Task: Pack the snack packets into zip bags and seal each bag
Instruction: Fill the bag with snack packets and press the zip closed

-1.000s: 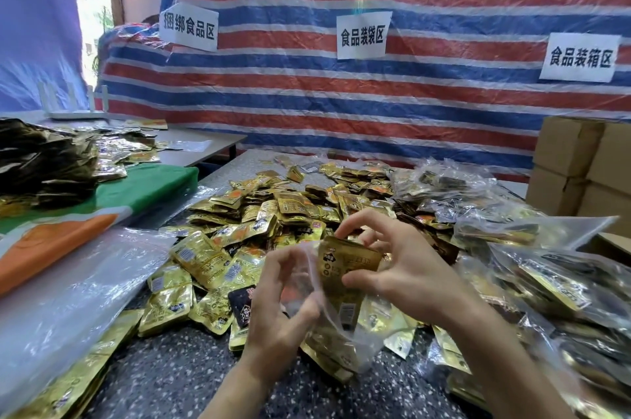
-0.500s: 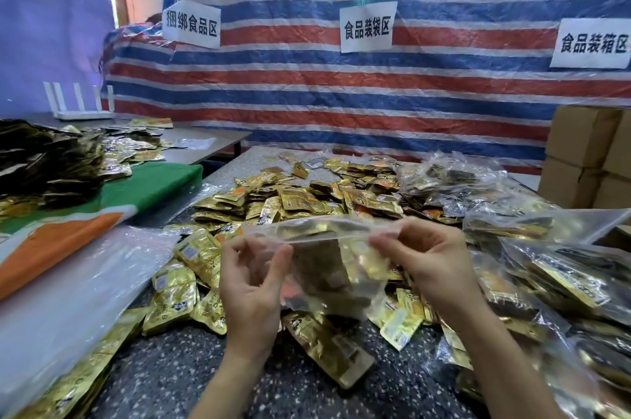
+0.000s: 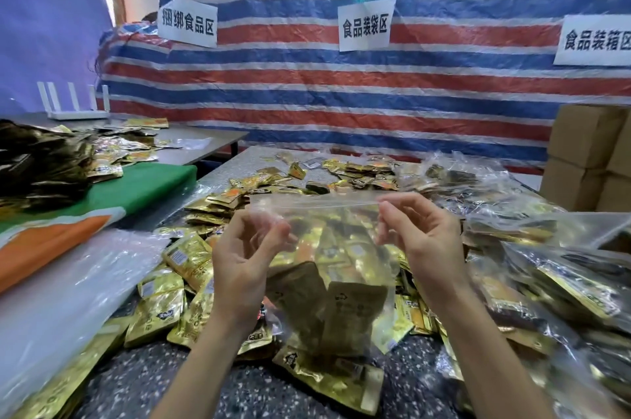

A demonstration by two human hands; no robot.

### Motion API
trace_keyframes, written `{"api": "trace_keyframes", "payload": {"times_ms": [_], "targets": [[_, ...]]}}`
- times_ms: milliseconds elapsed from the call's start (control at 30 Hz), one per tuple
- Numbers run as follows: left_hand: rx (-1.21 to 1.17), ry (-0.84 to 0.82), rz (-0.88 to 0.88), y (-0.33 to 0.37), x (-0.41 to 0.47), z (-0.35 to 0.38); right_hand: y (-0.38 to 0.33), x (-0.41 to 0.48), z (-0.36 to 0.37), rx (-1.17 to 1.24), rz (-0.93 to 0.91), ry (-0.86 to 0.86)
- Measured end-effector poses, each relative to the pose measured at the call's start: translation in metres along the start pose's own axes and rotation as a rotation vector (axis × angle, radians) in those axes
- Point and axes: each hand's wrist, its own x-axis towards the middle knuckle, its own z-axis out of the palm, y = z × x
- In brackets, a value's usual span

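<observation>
I hold a clear zip bag (image 3: 327, 213) up in front of me above the speckled table (image 3: 143, 381). My left hand (image 3: 244, 265) pinches its top strip at the left end, and my right hand (image 3: 421, 241) pinches the right end. Inside the bag hang gold snack packets (image 3: 336, 299), sunk to the bottom. Loose gold snack packets (image 3: 184, 261) lie heaped on the table under and beyond the bag. The strip between my hands looks flat and stretched.
Filled clear bags (image 3: 553, 268) pile up on the right. A stack of empty clear bags (image 3: 61, 289) lies at left beside a green and orange cloth (image 3: 112, 200). Cardboard boxes (image 3: 587, 152) stand at far right. A striped tarp (image 3: 375, 84) with paper signs hangs behind.
A second ago my right hand was pushing a gold packet into the bag held by my left. Now both hands have lifted the bag and pinch its top strip at each end.
</observation>
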Motion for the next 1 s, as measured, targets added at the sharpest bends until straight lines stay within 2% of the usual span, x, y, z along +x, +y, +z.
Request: {"api": "trace_keyframes", "payload": {"times_ms": [133, 667, 800, 933, 1000], "targets": [[-0.065, -0.005, 0.008, 0.001, 0.001, 0.002, 0.0, -0.004, -0.004, 0.055, 0.054, 0.026], [0.296, 0.103, 0.363, 0.023, 0.004, 0.007, -0.027, -0.012, -0.008, 0.179, 0.096, 0.04], [0.227, 0.08, 0.271, 0.018, 0.001, 0.01, -0.022, -0.012, -0.002, 0.115, 0.198, 0.109], [0.241, 0.006, 0.214, 0.017, -0.001, 0.015, -0.019, -0.014, 0.006, 0.053, 0.251, 0.096], [0.292, -0.006, 0.272, 0.018, -0.002, 0.016, -0.021, -0.016, 0.01, -0.168, 0.166, 0.185]]}}
